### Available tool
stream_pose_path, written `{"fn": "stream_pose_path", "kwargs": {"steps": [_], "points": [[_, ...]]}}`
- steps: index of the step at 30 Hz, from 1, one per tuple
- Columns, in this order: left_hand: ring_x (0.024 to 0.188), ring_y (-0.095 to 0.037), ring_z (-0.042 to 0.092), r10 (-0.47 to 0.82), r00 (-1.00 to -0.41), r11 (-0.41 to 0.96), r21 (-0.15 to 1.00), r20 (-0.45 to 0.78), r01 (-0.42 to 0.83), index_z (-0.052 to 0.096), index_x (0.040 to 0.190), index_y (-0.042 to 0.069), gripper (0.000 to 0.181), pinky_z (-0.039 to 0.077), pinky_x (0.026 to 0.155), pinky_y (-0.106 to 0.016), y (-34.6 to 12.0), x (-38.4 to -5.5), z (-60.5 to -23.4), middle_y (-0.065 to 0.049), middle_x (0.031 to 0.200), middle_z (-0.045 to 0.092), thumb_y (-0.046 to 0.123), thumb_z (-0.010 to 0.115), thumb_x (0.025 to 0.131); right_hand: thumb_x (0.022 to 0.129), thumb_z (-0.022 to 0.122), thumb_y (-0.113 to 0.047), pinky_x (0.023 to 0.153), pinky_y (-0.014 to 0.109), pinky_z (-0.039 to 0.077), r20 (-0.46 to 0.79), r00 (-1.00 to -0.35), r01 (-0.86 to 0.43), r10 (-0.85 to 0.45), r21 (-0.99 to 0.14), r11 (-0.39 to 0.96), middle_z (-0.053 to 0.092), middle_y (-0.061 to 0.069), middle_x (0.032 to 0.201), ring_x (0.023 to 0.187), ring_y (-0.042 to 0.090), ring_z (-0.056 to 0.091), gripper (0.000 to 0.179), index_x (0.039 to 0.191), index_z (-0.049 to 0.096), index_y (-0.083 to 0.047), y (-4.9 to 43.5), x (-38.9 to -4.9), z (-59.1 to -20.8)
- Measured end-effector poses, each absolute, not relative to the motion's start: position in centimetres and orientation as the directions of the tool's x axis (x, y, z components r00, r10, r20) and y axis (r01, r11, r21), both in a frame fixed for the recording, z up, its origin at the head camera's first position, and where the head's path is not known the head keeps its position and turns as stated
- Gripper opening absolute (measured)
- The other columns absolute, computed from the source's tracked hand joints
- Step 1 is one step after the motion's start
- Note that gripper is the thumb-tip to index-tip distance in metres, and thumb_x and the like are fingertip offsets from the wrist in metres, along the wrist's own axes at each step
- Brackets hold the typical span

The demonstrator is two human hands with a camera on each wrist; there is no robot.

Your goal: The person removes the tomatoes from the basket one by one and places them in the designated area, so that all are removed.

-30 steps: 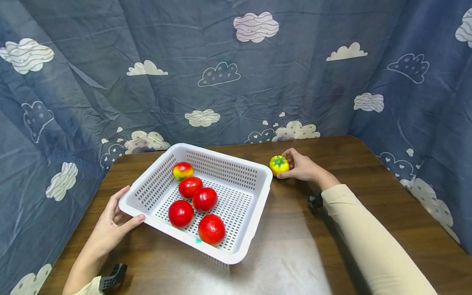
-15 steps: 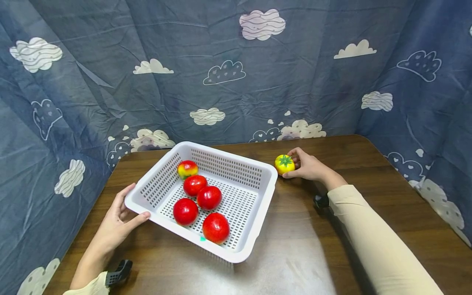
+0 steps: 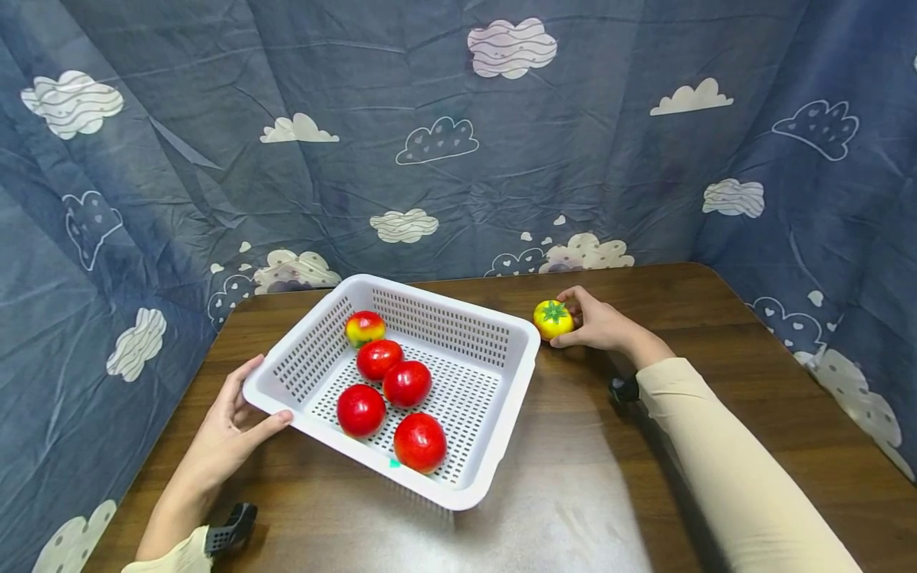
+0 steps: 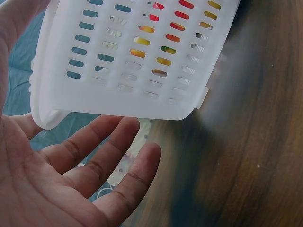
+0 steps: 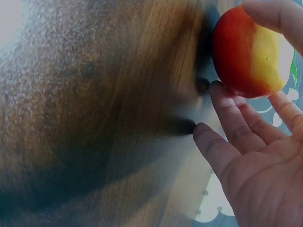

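My left hand holds the corner of a white perforated plastic basket. Its thumb lies over the rim in the head view, while the left wrist view has the other fingers by the basket's lower edge. Several shiny fruits lie inside: red ones such as this near red fruit, and one red-and-yellow fruit. Right of the basket, my right hand grips a toy tomato, yellow with a green star-shaped top. Its red lower half shows in the right wrist view, with thumb and fingertips touching it.
A brown wooden table carries everything. Behind it and along both sides hangs a blue curtain with white clouds. The basket's right rim stands close to the toy tomato. Dark straps sit on both wrists.
Since a second ago the whole head view has shifted slightly to the right. Both hands, the basket and the toy tomato keep their places relative to one another.
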State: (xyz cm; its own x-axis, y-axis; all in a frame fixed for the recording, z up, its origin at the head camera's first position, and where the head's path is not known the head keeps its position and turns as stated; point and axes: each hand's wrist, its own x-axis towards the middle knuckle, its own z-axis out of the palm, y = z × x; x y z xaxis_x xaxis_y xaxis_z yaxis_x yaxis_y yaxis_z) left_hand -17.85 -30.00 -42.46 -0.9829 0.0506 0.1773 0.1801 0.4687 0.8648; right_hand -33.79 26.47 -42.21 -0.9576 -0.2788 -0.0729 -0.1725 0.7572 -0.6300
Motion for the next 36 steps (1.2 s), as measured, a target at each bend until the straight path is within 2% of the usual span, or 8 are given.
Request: {"fn": "stream_pose_path", "kwargs": {"steps": [3,16,29,31,36], "points": [[0.107,0.008,0.065,0.043,-0.984,0.468,0.866,0.175,0.175,0.024,0.17,0.014,0.097,0.052,0.087,-0.015,-30.0,-17.9,-42.4,0.027,0.13,0.062,0.006,0.083,0.093,0.087,0.089,-0.033,0.112,0.059,0.048,-0.076,-0.956,-0.174,-0.283,-0.629,0.758,0.058,0.033,0.14,0.124,0.044,0.064,0.088,0.151,0.037,-0.002,26.4,-33.8,-42.1],[0.108,0.008,0.065,0.048,-0.985,0.469,0.867,0.165,0.169,0.023,0.17,0.014,0.097,0.052,0.087,-0.016,-30.0,-17.9,-42.5,0.021,0.133,0.061,0.008,0.083,0.094,0.087,0.088,-0.037,0.116,0.063,0.043,-0.107,-0.955,-0.157,-0.277,-0.609,0.777,0.054,0.034,0.148,0.13,0.047,0.059,0.093,0.154,0.034,-0.002,26.5,-33.5,-41.5],[0.108,0.009,0.063,0.037,-0.987,0.504,0.85,0.158,0.155,0.023,0.171,0.015,0.098,0.05,0.089,-0.014,-30.1,-18.0,-42.5,0.004,0.141,0.061,0.009,0.083,0.094,0.089,0.086,-0.037,0.118,0.065,0.042,-0.116,-0.954,-0.155,-0.276,-0.598,0.786,0.053,0.038,0.152,0.134,0.051,0.059,0.09,0.154,0.034,-0.003,26.9,-33.6,-41.3],[0.108,0.01,0.063,0.035,-0.986,0.507,0.847,0.162,0.157,0.023,0.171,0.015,0.098,0.049,0.09,-0.013,-30.1,-18.0,-42.5,0.005,0.141,0.061,0.009,0.083,0.094,0.089,0.087,-0.036,0.117,0.065,0.042,-0.12,-0.954,-0.15,-0.274,-0.6,0.786,0.053,0.038,0.152,0.134,0.051,0.06,0.09,0.154,0.034,-0.003,27.0,-33.6,-41.2],[0.107,0.009,0.063,0.037,-0.985,0.495,0.853,0.172,0.167,0.024,0.17,0.013,0.097,0.05,0.09,-0.014,-30.1,-18.1,-42.5,0.02,0.134,0.06,0.007,0.083,0.094,0.089,0.087,-0.036,0.116,0.065,0.043,-0.126,-0.957,-0.132,-0.26,-0.608,0.783,0.056,0.037,0.147,0.131,0.049,0.061,0.088,0.153,0.035,-0.004,27.1,-33.7,-40.7]]}}
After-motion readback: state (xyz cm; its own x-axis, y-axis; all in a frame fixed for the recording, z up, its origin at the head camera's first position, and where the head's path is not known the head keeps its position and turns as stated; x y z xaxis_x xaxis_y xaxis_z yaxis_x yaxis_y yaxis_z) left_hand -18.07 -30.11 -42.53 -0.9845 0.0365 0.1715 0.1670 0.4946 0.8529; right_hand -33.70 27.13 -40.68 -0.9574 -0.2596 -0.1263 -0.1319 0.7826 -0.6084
